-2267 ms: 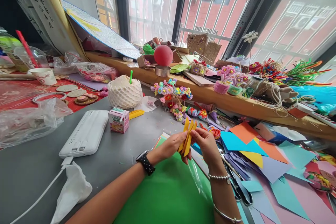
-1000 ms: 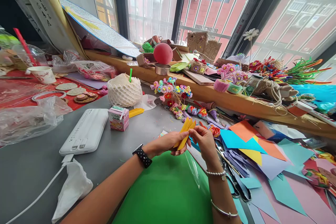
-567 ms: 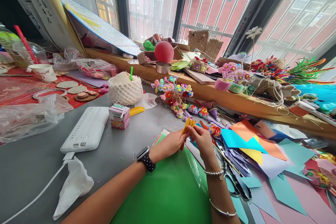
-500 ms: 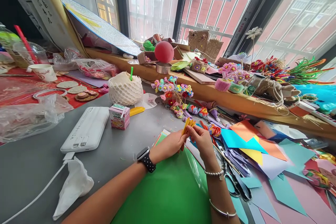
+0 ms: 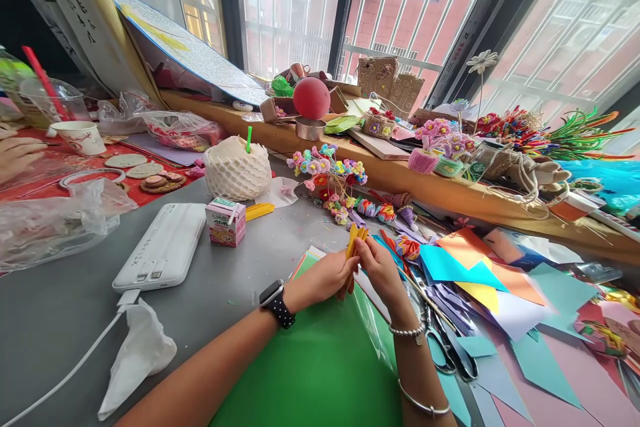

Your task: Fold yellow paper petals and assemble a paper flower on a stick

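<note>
Folded yellow paper strips [image 5: 355, 240] stick up from between my two hands. My left hand [image 5: 330, 275] is closed around their lower part, its fingertips partly hidden. On the right side of the strips, my right hand [image 5: 383, 270] pinches them between thumb and fingers. Both hands are above a glossy green sheet [image 5: 320, 367], with the edges of other coloured sheets at its far end. Just past the hands lie twisted multicoloured paper pieces [image 5: 407, 247] and a bunch of small crocheted flowers [image 5: 330, 173].
Scissors [image 5: 450, 347] and many coloured paper sheets [image 5: 545, 363] lie at right. A white power bank [image 5: 163, 247] with a cable, a pink drink box [image 5: 225, 222] and a netted coconut [image 5: 237, 170] stand at left. Another person's hand [image 5: 19, 153] shows at the far left.
My right hand has shifted slightly, and its fingers sit a little lower and closer against the yellow strips. Another person's hand has come into view at the far left.
</note>
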Demonstrator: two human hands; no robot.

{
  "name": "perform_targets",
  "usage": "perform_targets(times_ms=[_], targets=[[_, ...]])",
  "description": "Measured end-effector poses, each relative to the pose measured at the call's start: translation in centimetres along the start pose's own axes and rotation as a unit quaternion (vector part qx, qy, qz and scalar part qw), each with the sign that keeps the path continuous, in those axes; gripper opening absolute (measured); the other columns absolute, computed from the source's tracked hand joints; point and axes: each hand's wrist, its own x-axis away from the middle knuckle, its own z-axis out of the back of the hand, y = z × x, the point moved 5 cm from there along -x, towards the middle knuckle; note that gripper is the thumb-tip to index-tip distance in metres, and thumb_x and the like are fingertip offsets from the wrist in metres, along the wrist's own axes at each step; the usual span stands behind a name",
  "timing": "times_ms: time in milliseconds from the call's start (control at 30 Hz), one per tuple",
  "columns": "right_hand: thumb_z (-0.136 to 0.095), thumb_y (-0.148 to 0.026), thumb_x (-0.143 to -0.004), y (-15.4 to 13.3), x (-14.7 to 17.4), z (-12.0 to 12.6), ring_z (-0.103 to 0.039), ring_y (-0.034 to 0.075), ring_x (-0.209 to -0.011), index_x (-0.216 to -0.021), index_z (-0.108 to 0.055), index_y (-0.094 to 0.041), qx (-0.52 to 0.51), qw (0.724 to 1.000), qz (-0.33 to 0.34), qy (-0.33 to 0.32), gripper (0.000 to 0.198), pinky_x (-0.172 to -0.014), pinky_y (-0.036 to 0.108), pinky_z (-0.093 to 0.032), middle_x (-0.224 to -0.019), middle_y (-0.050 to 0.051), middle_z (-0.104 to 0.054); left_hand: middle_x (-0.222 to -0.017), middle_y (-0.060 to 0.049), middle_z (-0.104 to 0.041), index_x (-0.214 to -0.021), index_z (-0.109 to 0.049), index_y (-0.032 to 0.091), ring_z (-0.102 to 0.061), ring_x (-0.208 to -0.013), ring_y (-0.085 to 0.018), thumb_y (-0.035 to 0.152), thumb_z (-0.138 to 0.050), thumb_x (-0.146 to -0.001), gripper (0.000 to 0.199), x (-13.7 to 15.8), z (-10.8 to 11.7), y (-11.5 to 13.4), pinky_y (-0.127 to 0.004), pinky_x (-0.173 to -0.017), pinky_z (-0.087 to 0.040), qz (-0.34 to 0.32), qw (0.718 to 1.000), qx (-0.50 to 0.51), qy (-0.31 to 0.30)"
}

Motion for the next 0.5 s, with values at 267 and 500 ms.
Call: perform_targets(times_ms=[267,500], targets=[[-0.041,-0.042,-0.076,0.9,-0.2,0.8,-0.037,0.009,-0.05,-0.066,-0.051,-0.015,-0.06,0.997,-0.029,0.039,0.03,-0.048,0.021,-0.031,-0.055,-0.003,-0.042,-0.067,-0.004,-0.055,-0.082,-0.048,0.012,-0.054,-0.057,-0.012,0.044,-0.024,-0.082,0.04,-0.5,0.9,-0.7,-0.023,-0.053,-0.044,0.027,0.989,0.127,0.076],[-0.042,-0.044,-0.074,0.9,-0.1,0.8,-0.03,0.008,-0.047,-0.068,-0.056,-0.013,-0.073,0.995,-0.034,0.051,0.034,-0.044,0.02,-0.026,-0.053,-0.004,-0.037,-0.055,0.006,-0.036,-0.079,-0.043,0.016,-0.034,-0.047,-0.008,0.043,-0.033,-0.08,0.029,-0.1,3.2,-0.7,-0.021,-0.047,-0.03,0.018,0.972,0.052,0.23]])
